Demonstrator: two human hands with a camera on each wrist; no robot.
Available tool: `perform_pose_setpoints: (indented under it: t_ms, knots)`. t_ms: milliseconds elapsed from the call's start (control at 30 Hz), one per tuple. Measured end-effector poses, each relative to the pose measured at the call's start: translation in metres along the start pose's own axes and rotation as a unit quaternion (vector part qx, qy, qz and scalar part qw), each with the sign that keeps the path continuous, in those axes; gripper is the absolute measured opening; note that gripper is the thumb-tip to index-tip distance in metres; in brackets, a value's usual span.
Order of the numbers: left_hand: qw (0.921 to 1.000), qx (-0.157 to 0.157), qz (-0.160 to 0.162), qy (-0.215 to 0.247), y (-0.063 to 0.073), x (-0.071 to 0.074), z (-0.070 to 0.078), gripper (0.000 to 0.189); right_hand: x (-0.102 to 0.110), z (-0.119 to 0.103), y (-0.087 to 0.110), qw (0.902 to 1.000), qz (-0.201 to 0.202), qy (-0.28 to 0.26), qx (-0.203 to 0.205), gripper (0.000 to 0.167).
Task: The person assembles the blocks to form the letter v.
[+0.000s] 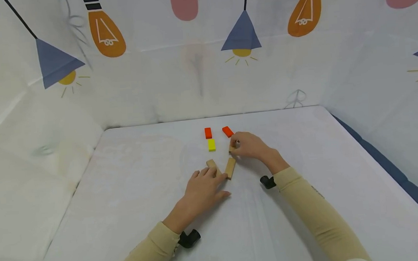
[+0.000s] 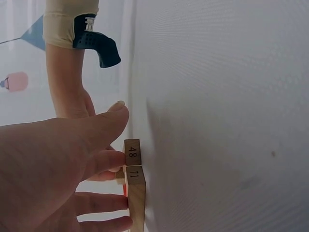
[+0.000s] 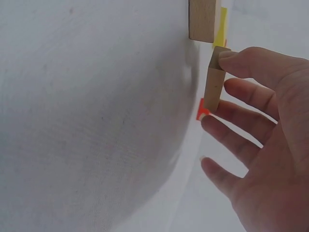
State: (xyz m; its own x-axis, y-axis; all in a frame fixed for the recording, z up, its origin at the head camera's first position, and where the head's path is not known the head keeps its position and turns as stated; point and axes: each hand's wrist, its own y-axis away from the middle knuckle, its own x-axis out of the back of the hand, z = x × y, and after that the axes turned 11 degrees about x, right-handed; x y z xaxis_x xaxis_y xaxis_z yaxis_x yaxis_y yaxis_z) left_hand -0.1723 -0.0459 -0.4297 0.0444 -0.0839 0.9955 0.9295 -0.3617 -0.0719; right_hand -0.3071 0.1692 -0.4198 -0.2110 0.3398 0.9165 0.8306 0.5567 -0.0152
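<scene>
My right hand pinches a small plain wooden block between thumb and fingers, just over the table. The fingers of my left hand lie loosely extended against two wooden blocks, and its thumb stands apart. One of these blocks slants on the left, partly under the fingers; the other block slants the opposite way, and their near ends meet in a V. Numbers mark the near ends in the left wrist view: 48 on one block, 71 on its neighbour.
Beyond the left hand, a yellow block lies close below a red block. A second red block lies tilted near the right fingertips. White printed sheeting rises behind the white table.
</scene>
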Motion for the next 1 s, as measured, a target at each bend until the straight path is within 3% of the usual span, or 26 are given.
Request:
perform_pose_setpoints:
  t_ms: [667, 1000]
  knots:
    - [0.9999, 0.002, -0.007, 0.008, -0.002, -0.006, -0.003, 0.057, -0.001, -0.004, 0.009, 0.9997, -0.007, 0.000, -0.022, 0.020]
    - [0.9999, 0.003, -0.007, 0.008, -0.003, -0.006, -0.003, 0.056, -0.003, -0.001, 0.013, 1.0000, -0.003, 0.005, -0.007, 0.016]
